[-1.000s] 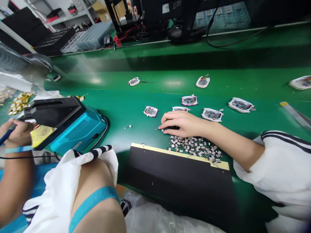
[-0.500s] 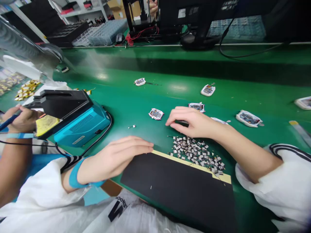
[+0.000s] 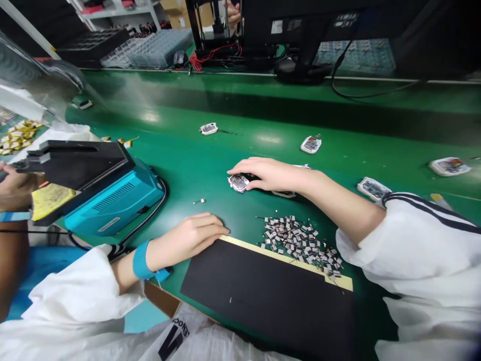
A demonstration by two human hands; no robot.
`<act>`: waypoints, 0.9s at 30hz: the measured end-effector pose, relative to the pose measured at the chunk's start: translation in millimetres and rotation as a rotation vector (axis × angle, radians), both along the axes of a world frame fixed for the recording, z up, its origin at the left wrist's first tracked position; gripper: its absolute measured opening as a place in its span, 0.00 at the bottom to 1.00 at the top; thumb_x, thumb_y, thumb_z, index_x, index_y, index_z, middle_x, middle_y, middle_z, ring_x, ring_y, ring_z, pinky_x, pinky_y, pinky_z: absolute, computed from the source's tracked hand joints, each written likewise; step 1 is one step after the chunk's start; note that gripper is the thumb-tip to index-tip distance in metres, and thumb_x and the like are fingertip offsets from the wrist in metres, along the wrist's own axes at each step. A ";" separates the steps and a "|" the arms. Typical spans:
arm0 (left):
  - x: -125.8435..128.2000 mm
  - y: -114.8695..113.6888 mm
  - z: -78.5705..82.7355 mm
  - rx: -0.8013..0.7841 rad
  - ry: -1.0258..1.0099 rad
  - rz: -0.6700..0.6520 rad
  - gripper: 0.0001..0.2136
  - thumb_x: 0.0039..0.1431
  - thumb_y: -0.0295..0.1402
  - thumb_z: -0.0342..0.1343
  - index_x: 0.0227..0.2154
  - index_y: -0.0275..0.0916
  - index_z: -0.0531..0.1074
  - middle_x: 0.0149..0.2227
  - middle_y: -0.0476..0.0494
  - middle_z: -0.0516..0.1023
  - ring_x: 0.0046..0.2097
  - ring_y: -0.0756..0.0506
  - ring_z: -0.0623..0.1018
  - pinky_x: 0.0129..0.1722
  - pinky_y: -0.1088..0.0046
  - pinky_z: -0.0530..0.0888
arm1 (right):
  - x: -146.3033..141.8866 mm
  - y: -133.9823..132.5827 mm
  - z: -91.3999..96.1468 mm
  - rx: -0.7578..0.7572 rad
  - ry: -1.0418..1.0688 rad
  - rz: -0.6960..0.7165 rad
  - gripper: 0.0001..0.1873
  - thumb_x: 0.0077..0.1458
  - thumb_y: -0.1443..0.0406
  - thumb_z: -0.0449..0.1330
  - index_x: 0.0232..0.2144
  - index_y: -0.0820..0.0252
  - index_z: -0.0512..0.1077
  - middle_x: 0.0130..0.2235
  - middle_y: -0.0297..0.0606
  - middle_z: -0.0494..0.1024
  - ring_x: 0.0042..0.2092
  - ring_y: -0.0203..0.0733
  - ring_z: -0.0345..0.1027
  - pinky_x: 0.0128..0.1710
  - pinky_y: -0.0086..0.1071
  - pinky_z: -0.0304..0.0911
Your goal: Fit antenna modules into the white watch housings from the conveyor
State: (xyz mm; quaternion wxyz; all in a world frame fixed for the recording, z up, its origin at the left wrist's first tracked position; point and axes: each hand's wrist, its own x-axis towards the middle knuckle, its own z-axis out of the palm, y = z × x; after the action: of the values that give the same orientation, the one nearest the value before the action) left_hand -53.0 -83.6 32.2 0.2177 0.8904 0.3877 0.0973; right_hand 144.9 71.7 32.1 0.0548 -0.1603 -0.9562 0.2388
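My right hand (image 3: 265, 173) reaches over the green bench with its fingers and thumb around the edges of a small white device casing with an exposed circuit board (image 3: 238, 182). The casing lies on the bench surface. My left hand (image 3: 197, 233) rests flat, fingers stretched out, at the corner of a black sheet (image 3: 270, 296) with a yellow edge. It wears a blue wrist strap (image 3: 141, 261). A pile of small grey components with short wires (image 3: 296, 240) lies along the yellow edge. One similar component (image 3: 200, 201) lies alone between my left hand and the casing.
Further open casings (image 3: 311, 144) are spread over the bench (image 3: 180, 155), one partly hidden under my right forearm. A teal and black soldering station (image 3: 116, 195) with a yellow sponge (image 3: 52, 200) stands at left, by a co-worker's hand (image 3: 17, 188). A monitor stand (image 3: 302, 65) is behind.
My right hand has moved left and come down onto the casing, its fingers now at the edges. The left hand stays on the sheet's corner. The whole view has shifted slightly.
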 end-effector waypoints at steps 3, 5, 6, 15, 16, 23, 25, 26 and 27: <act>0.5 10.4 1.7 0.003 -0.067 0.066 0.10 0.58 0.27 0.45 0.40 0.37 0.68 0.37 0.44 0.71 0.39 0.50 0.71 0.41 0.75 0.67 | 3.2 -4.6 -7.1 -0.016 0.030 -0.070 0.29 0.47 0.59 0.58 0.51 0.61 0.60 0.46 0.42 0.66 0.46 0.43 0.61 0.43 0.35 0.59; 2.7 18.8 4.7 0.019 -0.126 0.122 0.09 0.57 0.26 0.46 0.39 0.37 0.68 0.36 0.45 0.71 0.37 0.51 0.71 0.39 0.77 0.68 | 4.3 -9.5 -9.1 -0.007 0.026 -0.085 0.30 0.46 0.56 0.58 0.51 0.61 0.59 0.45 0.42 0.65 0.45 0.43 0.62 0.41 0.33 0.60; 4.5 23.0 6.2 0.035 -0.149 0.153 0.09 0.57 0.26 0.46 0.39 0.37 0.69 0.36 0.45 0.70 0.37 0.52 0.71 0.37 0.78 0.68 | 3.9 -12.6 -8.9 0.009 0.020 -0.082 0.31 0.46 0.55 0.58 0.51 0.60 0.59 0.45 0.42 0.66 0.44 0.43 0.62 0.40 0.33 0.60; 16.6 41.2 11.1 0.160 -0.208 0.316 0.08 0.53 0.24 0.47 0.33 0.36 0.70 0.35 0.45 0.70 0.35 0.51 0.70 0.36 0.77 0.68 | 0.2 -33.4 4.8 0.200 -0.058 -0.261 0.25 0.48 0.52 0.54 0.43 0.64 0.66 0.38 0.43 0.70 0.39 0.45 0.66 0.35 0.33 0.60; 16.6 42.6 11.1 0.158 -0.210 0.334 0.08 0.53 0.25 0.48 0.33 0.36 0.71 0.34 0.46 0.70 0.34 0.51 0.70 0.35 0.77 0.68 | 1.6 -32.0 4.0 0.159 -0.026 -0.252 0.22 0.49 0.55 0.54 0.44 0.63 0.66 0.40 0.42 0.70 0.40 0.44 0.65 0.36 0.32 0.60; 31.8 60.4 -4.6 0.244 -0.082 0.213 0.08 0.55 0.25 0.46 0.33 0.35 0.71 0.34 0.44 0.72 0.35 0.49 0.72 0.36 0.75 0.69 | -2.1 -25.2 -8.8 0.122 0.014 -0.296 0.08 0.51 0.66 0.52 0.31 0.61 0.71 0.32 0.36 0.71 0.33 0.37 0.65 0.32 0.28 0.56; 34.8 64.1 -9.9 0.303 -0.010 0.159 0.09 0.56 0.26 0.45 0.32 0.35 0.71 0.33 0.43 0.72 0.35 0.48 0.72 0.36 0.73 0.70 | -0.8 -27.5 -9.3 0.128 0.017 -0.347 0.06 0.49 0.68 0.52 0.27 0.61 0.69 0.29 0.35 0.71 0.29 0.35 0.63 0.29 0.27 0.54; 35.1 65.2 -11.4 0.321 0.016 0.136 0.10 0.56 0.26 0.45 0.32 0.35 0.71 0.33 0.43 0.72 0.36 0.48 0.72 0.36 0.73 0.70 | 1.4 -29.2 -9.4 0.128 0.014 -0.374 0.05 0.49 0.68 0.52 0.27 0.62 0.68 0.28 0.34 0.71 0.28 0.35 0.63 0.27 0.27 0.54; 34.8 65.9 -12.0 0.328 0.033 0.120 0.10 0.56 0.26 0.44 0.32 0.35 0.71 0.33 0.43 0.72 0.36 0.48 0.72 0.37 0.73 0.70 | 4.5 -31.5 -9.5 0.135 0.010 -0.397 0.05 0.49 0.68 0.52 0.27 0.62 0.68 0.28 0.35 0.71 0.28 0.35 0.63 0.27 0.27 0.53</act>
State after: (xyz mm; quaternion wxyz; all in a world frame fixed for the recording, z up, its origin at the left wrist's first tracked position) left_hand -18.2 -17.8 20.2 0.0569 0.8907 0.4227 0.1575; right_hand 149.4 40.2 22.5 0.1160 -0.3404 -0.9193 0.1596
